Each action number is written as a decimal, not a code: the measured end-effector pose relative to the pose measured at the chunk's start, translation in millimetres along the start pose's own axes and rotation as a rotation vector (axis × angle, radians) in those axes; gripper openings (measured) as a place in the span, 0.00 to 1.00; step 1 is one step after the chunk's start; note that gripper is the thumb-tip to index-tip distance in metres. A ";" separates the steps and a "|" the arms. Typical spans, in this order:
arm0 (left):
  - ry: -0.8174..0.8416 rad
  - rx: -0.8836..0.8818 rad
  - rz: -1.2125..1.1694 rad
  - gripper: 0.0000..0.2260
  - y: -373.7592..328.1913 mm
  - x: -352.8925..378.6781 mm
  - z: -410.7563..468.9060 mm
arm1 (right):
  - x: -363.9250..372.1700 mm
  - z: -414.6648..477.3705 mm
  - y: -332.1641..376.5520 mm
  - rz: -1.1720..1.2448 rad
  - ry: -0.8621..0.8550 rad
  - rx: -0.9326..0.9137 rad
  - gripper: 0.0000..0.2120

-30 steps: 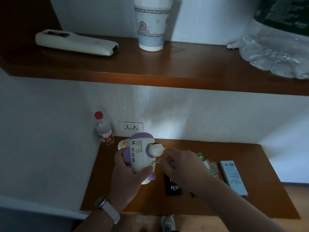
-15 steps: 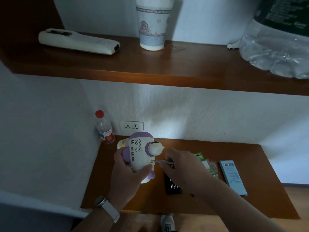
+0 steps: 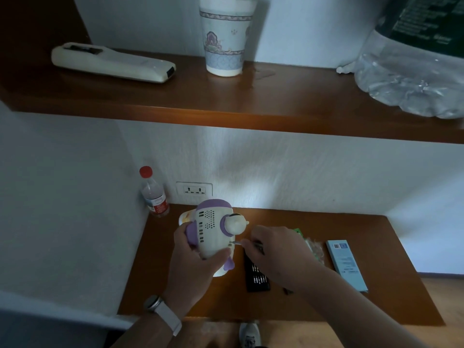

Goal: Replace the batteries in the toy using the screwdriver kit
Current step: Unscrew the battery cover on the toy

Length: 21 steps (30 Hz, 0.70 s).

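Note:
My left hand (image 3: 194, 262) grips a white and purple toy (image 3: 213, 229) above the low wooden desk, its vented back turned towards me. My right hand (image 3: 278, 252) holds a thin screwdriver (image 3: 247, 244) whose tip touches the toy's lower right side. Under my right hand lies the black screwdriver kit tray (image 3: 257, 276) with several bits. A green battery pack (image 3: 298, 232) peeks out behind my right hand, mostly hidden.
The desk (image 3: 351, 302) also holds a light blue box (image 3: 346, 264), a crinkly clear wrapper (image 3: 315, 248) and a red-capped bottle (image 3: 154, 194) by a wall socket (image 3: 194, 190). A shelf (image 3: 251, 111) overhead carries a remote (image 3: 113, 62), paper cup (image 3: 224, 36) and plastic bag (image 3: 411, 79).
Both hands, the toy and the screwdriver stay in almost the same place; only the camera view shifts slightly.

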<state>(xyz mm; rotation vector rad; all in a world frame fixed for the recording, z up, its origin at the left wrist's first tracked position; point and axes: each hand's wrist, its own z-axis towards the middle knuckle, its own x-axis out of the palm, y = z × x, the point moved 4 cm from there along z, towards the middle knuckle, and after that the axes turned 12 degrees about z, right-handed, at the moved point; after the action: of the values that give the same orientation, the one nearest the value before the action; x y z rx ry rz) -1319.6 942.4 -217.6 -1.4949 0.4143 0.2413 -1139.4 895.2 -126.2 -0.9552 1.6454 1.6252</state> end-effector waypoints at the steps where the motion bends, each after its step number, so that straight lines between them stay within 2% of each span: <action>1: 0.002 -0.004 -0.004 0.37 1.0 0.5 -0.1 | 0.0 0.1 0.0 -0.001 0.006 -0.009 0.16; 10: -0.003 -0.030 -0.018 0.39 2.6 3.1 0.9 | 1.2 0.3 1.1 0.032 -0.008 -0.069 0.10; 16: -0.007 -0.029 -0.031 0.39 0.4 3.3 3.8 | -0.7 2.1 -6.2 0.031 -0.045 -0.024 0.20; 21: -0.018 -0.028 -0.020 0.39 -0.2 4.0 4.0 | -0.8 3.4 -8.0 0.027 -0.004 0.004 0.20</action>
<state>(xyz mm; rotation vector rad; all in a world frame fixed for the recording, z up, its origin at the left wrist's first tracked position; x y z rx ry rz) -1315.4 946.0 -219.0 -1.5226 0.3829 0.2449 -1132.4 898.8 -130.0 -0.9316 1.6651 1.6396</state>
